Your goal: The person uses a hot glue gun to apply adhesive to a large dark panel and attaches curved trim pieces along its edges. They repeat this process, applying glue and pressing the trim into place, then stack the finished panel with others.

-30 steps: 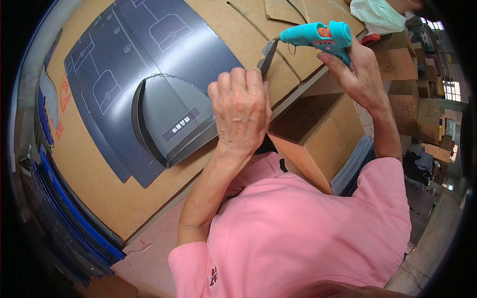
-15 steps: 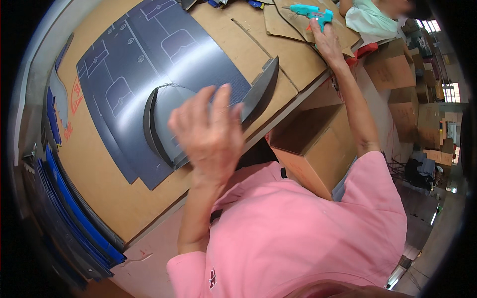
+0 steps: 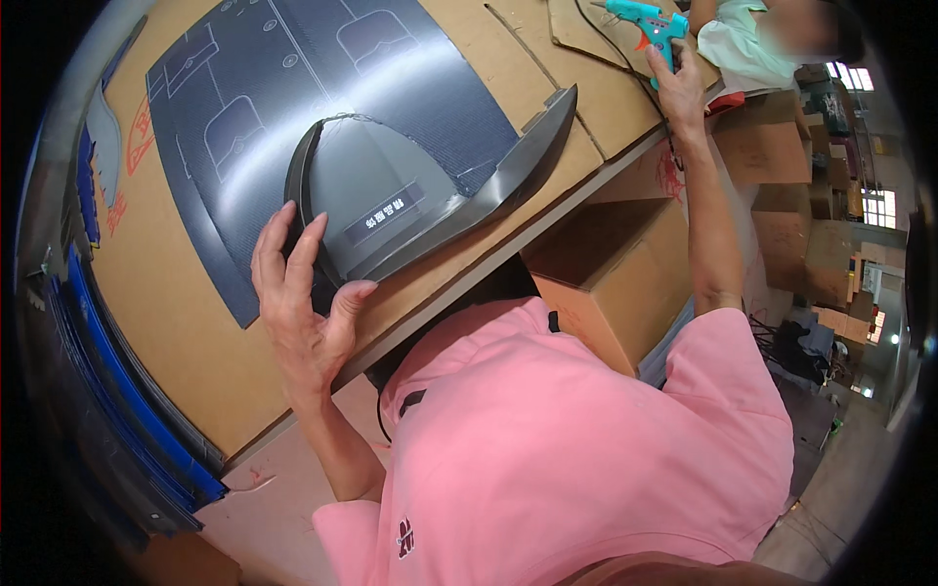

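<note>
A dark sheet [image 3: 293, 59] printed with pockets and buttons lies on the table. On its near part stands a grey rounded panel [image 3: 381, 176] with a small printed label. A thin black strip [image 3: 298, 181] curves along the panel's left edge, and a broad dark curved strip [image 3: 489, 210] runs along its near edge out to the right. My left hand [image 3: 308, 303] is at the panel's near left corner, fingers and thumb apart; whether the fingertips touch the strips I cannot tell. At the far right, my right hand [image 3: 682, 93] is closed round a turquoise glue gun [image 3: 664, 29].
Brown board covers the table [image 3: 215, 391]. Dark and blue curved sheets [image 3: 127, 391] are stacked at the left. An open cardboard box [image 3: 616, 293] stands below the table's right edge, with more cartons [image 3: 772, 146] beyond. A person in pale green [image 3: 733, 39] is at the far right.
My left hand has moved from over the grey panel to its near left corner, uncovering the label. My right hand, still round the glue gun, appears slightly farther right as the view shifts.
</note>
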`<state>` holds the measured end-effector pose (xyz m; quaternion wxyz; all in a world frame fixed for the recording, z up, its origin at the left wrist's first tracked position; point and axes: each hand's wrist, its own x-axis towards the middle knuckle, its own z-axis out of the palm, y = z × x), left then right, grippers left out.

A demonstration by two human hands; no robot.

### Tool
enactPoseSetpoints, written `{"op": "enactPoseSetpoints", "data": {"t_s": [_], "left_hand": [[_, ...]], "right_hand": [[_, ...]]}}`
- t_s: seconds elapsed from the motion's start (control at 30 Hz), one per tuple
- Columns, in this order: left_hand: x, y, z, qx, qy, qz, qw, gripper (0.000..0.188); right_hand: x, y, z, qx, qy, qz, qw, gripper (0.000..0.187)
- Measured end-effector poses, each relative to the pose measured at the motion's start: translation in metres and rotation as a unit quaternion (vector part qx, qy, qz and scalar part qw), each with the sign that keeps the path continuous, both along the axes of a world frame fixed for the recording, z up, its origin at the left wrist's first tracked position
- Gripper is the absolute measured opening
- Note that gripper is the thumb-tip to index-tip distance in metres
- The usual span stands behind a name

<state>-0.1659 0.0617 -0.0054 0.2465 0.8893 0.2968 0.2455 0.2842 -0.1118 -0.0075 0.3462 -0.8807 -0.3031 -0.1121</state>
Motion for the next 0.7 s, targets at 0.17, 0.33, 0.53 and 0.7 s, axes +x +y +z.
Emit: {"op": "enactPoseSetpoints", "data": {"t_s": [0.17, 0.33, 0.53, 0.7], "left_hand": [[-0.002, 0.003, -0.007, -0.002, -0.014, -0.01, 1.0, 0.068], [-0.001, 0.002, -0.005, 0.018, -0.027, -0.029, 0.999, 0.072], [-0.001, 0.006, -0.008, 0.021, 0.006, -0.035, 0.999, 0.076], [-0.003, 0.004, -0.006, 0.011, -0.011, -0.035, 0.999, 0.07]], "right_hand": [[0.016, 0.009, -0.007, -0.051, -0.086, -0.054, 0.993, 0.059], [0.008, 0.002, -0.009, -0.155, -0.203, -0.066, 0.965, 0.064], [-0.123, -0.009, 0.047, -0.122, -0.117, 0.29, 0.942, 0.044], [-0.183, 0.024, 0.039, -0.212, -0.21, 0.472, 0.829, 0.039]]}}
